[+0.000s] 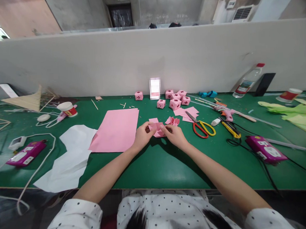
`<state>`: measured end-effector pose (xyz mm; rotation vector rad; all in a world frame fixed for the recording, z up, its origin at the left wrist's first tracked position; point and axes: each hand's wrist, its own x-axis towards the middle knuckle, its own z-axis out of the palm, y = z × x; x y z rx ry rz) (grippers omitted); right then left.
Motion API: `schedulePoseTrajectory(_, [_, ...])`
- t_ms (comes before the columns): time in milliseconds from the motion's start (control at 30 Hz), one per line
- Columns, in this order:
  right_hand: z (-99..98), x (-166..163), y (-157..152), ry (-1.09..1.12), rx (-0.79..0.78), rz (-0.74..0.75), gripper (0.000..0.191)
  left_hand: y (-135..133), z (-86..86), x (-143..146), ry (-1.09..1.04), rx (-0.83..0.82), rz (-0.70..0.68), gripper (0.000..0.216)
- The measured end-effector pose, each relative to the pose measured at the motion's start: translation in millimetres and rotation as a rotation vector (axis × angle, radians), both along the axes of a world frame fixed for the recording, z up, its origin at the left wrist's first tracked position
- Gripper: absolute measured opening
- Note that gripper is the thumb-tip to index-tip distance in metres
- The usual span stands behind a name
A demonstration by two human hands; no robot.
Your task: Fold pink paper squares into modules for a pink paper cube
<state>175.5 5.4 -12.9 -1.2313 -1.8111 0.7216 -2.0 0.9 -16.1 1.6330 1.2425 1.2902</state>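
Between my hands is a small piece of folded pink paper (158, 131), held just above the green table. My left hand (144, 135) pinches its left side, and my right hand (174, 135) pinches its right side. Behind my right fingers lies a cluster of folded pink pieces (172, 121). Square pink sheets (192, 112) rest beyond it, partly under scissors (201, 125) with one red and one yellow handle. Several finished pink paper polyhedra (175, 104) with small openings sit toward the partition. A stack of large pink paper (119, 131) lies left of my hands.
White paper (69, 158) lies front left, near a purple packet (27, 153) and a white cable. On the right are a pink glue gun (227, 113), a yellow cutter (231, 129), another purple packet (266, 149) and a leaning bottle (249, 81). A grey partition (86, 66) bounds the table's back.
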Motion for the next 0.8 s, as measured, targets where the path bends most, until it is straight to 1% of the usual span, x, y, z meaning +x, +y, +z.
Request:
schedulePoseTrajectory(33, [1.6, 2, 1, 0.031, 0.009, 0.009, 0.031, 2, -1.8, -1, -0.028, -0.028, -0.013, 0.025])
schedulePoseTrajectory(67, [3.4, 5, 2, 0.056, 0.037, 0.025, 0.034, 4, -3.5, -2, -0.053, -0.052, -0.027, 0.025])
schedulePoseTrajectory(133, [7.2, 11, 4, 0.041, 0.128, 0.098, 0.052, 7, -6.1, -3, -0.078, -0.089, -0.057, 0.026])
schedulePoseTrajectory(167, [8.6, 13, 5, 0.0, 0.176, 0.149, 0.056, 8, -6.7, -4, -0.083, -0.102, -0.069, 0.028])
schedulePoseTrajectory(233, [10.1, 16, 6, -0.092, 0.238, 0.243, 0.052, 7, -6.2, -3, -0.088, -0.123, -0.098, 0.032])
schedulePoseTrajectory(300, [9.6, 18, 8, -0.145, 0.242, 0.291, 0.042, 5, -3.8, -3, -0.106, -0.147, -0.131, 0.036])
schedulePoseTrajectory(400, [8.0, 17, 9, -0.13, 0.203, 0.278, 0.032, 2, 0.4, -2, -0.143, -0.211, -0.17, 0.038])
schedulePoseTrajectory(500, [6.7, 16, 9, -0.105, 0.185, 0.244, 0.029, 0, 2.2, -1, -0.169, -0.258, -0.191, 0.035])
schedulePoseTrajectory(567, [5.0, 16, 10, -0.117, 0.193, 0.235, 0.029, 0, 1.8, -1, -0.175, -0.25, -0.18, 0.033])
schedulePoseTrajectory(800, [-5.0, 17, 10, -0.285, 0.354, 0.216, 0.026, 5, -3.8, -2, -0.12, -0.205, -0.115, 0.029])
